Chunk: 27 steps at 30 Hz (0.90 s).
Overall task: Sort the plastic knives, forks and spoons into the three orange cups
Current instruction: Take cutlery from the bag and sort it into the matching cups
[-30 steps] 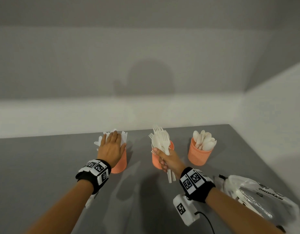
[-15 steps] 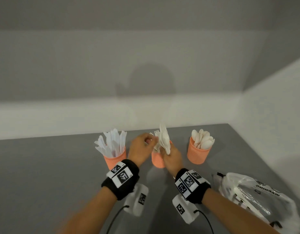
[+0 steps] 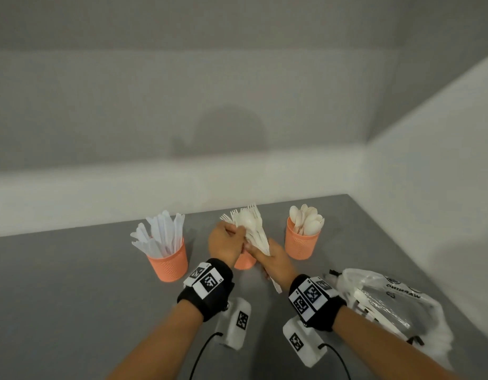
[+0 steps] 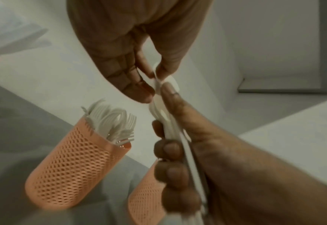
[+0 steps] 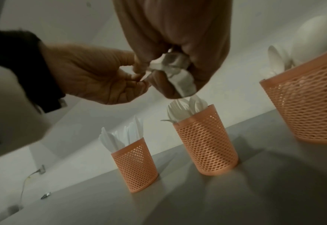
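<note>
Left to right across the grey table (image 3: 72,283): the knife cup (image 3: 168,263) is standing at left, holding upright white knives (image 3: 162,235). The left hand (image 3: 223,242) is pinching the top of one utensil in the bundle (image 3: 254,231), thumb and fingertips (image 4: 139,89) closing on its bowl end. Behind the hands, the fork cup (image 5: 206,143) is holding forks (image 4: 114,120). The right hand (image 3: 273,263) is gripping the bundle's handles in a fist above that cup. The spoon cup (image 3: 302,244) is standing farther right, full of spoons (image 3: 306,222). A clear plastic bag (image 3: 388,300) is lying at far right.
</note>
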Tool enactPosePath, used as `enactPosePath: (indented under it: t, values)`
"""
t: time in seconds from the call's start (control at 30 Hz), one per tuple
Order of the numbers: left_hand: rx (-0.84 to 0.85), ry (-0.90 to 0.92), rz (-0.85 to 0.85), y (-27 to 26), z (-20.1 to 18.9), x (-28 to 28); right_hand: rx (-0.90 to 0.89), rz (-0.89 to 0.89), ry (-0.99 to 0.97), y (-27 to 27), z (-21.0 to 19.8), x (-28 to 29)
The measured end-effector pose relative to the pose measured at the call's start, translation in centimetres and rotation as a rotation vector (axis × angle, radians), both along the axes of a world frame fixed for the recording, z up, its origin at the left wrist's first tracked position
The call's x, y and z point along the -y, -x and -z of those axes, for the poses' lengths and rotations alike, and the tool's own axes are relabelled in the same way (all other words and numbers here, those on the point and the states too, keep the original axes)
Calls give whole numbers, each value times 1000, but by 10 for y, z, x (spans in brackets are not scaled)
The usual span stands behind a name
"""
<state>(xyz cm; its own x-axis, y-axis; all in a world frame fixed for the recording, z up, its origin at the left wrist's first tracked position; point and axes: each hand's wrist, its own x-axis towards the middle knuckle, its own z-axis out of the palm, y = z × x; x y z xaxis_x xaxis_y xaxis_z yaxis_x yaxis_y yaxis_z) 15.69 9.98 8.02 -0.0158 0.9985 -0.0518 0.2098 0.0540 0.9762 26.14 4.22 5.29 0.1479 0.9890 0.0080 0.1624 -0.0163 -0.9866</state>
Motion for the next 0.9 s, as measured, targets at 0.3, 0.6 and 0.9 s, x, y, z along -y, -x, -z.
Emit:
enactPosePath:
  t: [0.3,0.6,0.9]
  values:
    - [246,19,-96,3,-25,-15,-9,-26,75,-7,1,-1]
    - [378,33,-167,2,-28,-22,-105,17,58,-12,-1,0]
    - [8,-212,89,-2,-40,-20,-24,-40,132,-22,-7,5]
